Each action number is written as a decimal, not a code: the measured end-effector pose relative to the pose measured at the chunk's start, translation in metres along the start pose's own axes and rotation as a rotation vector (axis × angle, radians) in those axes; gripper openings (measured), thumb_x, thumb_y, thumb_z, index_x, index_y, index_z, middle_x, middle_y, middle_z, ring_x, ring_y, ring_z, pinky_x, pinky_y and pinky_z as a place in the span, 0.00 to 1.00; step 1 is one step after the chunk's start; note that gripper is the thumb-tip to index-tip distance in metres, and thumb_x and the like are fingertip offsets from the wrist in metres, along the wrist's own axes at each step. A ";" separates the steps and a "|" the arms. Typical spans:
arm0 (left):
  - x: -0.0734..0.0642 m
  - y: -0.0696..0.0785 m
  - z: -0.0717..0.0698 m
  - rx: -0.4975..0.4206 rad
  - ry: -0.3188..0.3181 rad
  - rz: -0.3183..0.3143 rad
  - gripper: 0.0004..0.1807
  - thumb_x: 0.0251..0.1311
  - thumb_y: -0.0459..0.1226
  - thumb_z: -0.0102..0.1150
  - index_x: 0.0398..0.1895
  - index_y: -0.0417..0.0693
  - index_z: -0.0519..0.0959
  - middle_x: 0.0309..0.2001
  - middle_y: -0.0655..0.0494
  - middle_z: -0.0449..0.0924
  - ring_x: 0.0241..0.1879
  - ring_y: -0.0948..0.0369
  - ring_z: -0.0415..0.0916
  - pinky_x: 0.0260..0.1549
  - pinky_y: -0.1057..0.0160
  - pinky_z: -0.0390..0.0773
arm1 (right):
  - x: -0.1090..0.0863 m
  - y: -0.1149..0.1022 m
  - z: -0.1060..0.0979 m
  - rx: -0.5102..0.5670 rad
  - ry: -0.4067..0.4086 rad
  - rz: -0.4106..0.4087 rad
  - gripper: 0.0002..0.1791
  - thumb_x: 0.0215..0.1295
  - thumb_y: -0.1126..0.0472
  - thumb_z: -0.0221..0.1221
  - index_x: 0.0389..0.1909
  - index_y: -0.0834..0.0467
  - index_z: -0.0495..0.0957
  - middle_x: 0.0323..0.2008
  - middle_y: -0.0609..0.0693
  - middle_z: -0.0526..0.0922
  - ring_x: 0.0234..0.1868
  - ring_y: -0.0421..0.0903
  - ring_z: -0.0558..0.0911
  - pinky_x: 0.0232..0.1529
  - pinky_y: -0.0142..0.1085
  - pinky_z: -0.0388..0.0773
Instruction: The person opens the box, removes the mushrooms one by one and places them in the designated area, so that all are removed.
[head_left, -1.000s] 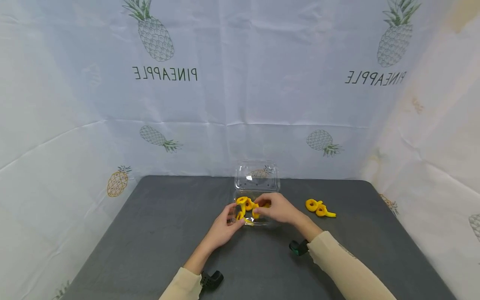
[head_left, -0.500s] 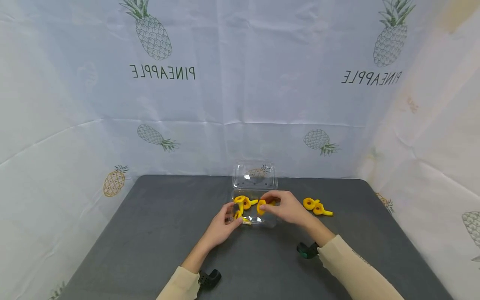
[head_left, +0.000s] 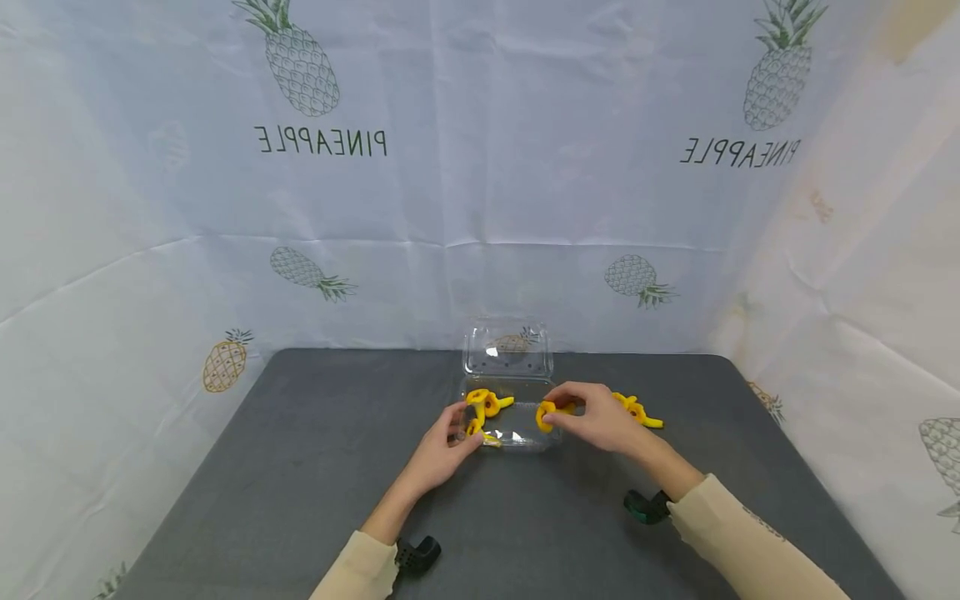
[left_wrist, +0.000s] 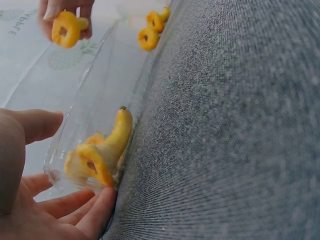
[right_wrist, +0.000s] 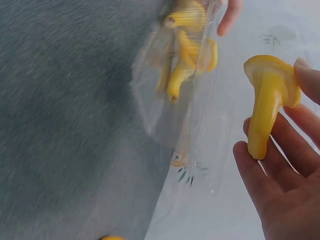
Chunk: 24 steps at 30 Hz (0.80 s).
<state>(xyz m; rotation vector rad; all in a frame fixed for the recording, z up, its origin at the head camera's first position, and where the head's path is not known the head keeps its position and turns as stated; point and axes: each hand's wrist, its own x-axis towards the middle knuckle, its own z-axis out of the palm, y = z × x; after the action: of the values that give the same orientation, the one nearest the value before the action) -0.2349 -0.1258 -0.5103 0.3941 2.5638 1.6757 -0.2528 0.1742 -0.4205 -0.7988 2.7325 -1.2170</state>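
Observation:
A clear plastic clamshell box (head_left: 517, 440) stands with its lid raised, several yellow chanterelle-like mushrooms (head_left: 480, 400) in its left part. My left hand (head_left: 438, 458) rests against the box's left end; in the left wrist view its fairly straight fingers (left_wrist: 100, 212) touch the wall. Over the box's right end, my right hand (head_left: 600, 417) pinches one yellow mushroom (head_left: 545, 415) by its cap. In the right wrist view that mushroom (right_wrist: 265, 107) hangs stem down between thumb and fingers.
On the dark grey table (head_left: 360, 450), just right of the box, lie two more yellow mushrooms (head_left: 639, 414), partly behind the right hand in the head view. A white pineapple-print cloth (head_left: 480, 183) hangs behind and along both sides.
My right hand has moved right from the middle of the box to its right end, carrying the pinched mushroom. The left hand has stayed at the box's left end.

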 end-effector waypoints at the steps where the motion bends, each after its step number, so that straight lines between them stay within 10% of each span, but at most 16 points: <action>1: 0.000 0.000 0.000 -0.001 -0.001 -0.001 0.38 0.71 0.48 0.61 0.77 0.43 0.59 0.70 0.35 0.65 0.66 0.39 0.69 0.61 0.41 0.74 | -0.002 0.001 -0.001 -0.005 0.004 -0.001 0.16 0.67 0.49 0.68 0.51 0.52 0.84 0.43 0.41 0.85 0.45 0.42 0.82 0.48 0.41 0.82; 24: -0.002 0.002 0.000 -0.007 -0.005 -0.007 0.39 0.72 0.49 0.60 0.77 0.43 0.58 0.71 0.34 0.64 0.66 0.39 0.69 0.61 0.41 0.74 | -0.039 0.042 -0.044 -0.039 0.169 0.034 0.15 0.67 0.54 0.68 0.50 0.56 0.83 0.44 0.48 0.85 0.44 0.47 0.83 0.41 0.35 0.84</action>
<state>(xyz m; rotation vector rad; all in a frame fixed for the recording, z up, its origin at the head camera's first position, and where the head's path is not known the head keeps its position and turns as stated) -0.2330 -0.1259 -0.5086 0.3884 2.5526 1.6789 -0.2484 0.2458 -0.4259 -0.6790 2.8982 -1.2849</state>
